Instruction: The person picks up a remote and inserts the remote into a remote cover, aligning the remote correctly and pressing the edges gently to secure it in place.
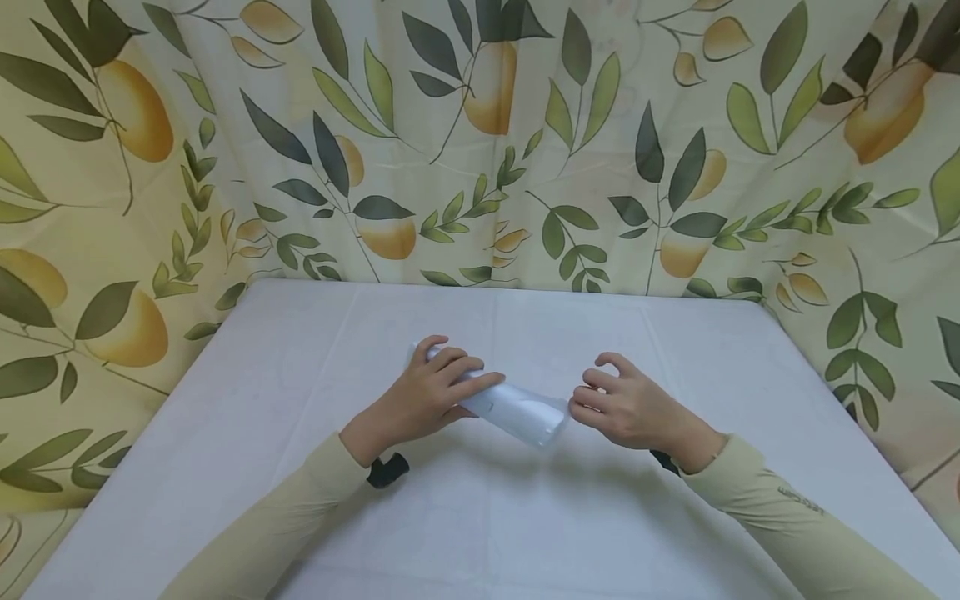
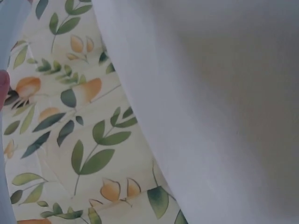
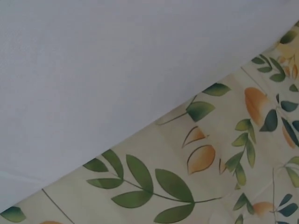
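A pale, glossy roll (image 1: 525,417), which looks like plastic film or bags, is held tilted above the white table, its right end lower in the head view. My left hand (image 1: 431,392) grips it near the upper left end, fingers over the top and thumb below. At the lower right end my right hand (image 1: 618,404) pinches the edge of the thin plastic with curled fingers. In the left wrist view, part of the roll (image 2: 7,32) runs down the left border beside a fingertip (image 2: 3,86). The right wrist view shows neither hand nor roll.
The table (image 1: 480,525) is covered by a white cloth with faint creases. Behind it and along both sides hangs a curtain (image 1: 450,167) printed with leaves and fruit. A black strap piece (image 1: 388,471) shows at the left wrist.
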The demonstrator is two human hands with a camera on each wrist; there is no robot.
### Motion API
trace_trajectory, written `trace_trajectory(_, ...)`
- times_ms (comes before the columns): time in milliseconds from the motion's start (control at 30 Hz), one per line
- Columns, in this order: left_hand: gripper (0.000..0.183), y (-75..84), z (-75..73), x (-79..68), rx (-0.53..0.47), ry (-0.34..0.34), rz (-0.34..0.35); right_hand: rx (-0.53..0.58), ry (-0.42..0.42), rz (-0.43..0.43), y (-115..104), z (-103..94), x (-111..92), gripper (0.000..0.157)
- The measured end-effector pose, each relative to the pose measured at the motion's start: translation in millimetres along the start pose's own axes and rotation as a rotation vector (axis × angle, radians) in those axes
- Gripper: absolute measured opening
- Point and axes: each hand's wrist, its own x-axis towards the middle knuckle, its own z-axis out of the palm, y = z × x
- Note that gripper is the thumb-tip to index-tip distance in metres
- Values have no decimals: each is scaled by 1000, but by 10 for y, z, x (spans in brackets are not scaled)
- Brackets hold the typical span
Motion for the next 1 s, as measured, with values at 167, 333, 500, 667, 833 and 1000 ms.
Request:
trace_trajectory(167,59,-24,20,-14,-13,-25,-3,22,-29,11,-23,-11,62,34)
trace_trajectory(333,60,-11,33,-48,-52,-62,-20,29,-18,-10,-31,-35,116,35)
trace_trajectory(500,60,4,46,-38,-87,-75,-20,69,7,-63,-35,-41,149,34)
trace_trajectory(667,60,2,33,-25,-113,-79,-22,88,30,-114,-39,-45,126,39)
trace_trajectory(833,60,-10,22,-29,-144,-113,-36,29,14,-176,-42,-12,82,40)
trace_trajectory(1000,60,-11,28,-37,-178,-152,-64,-46,6,-191,-32,53,25,39)
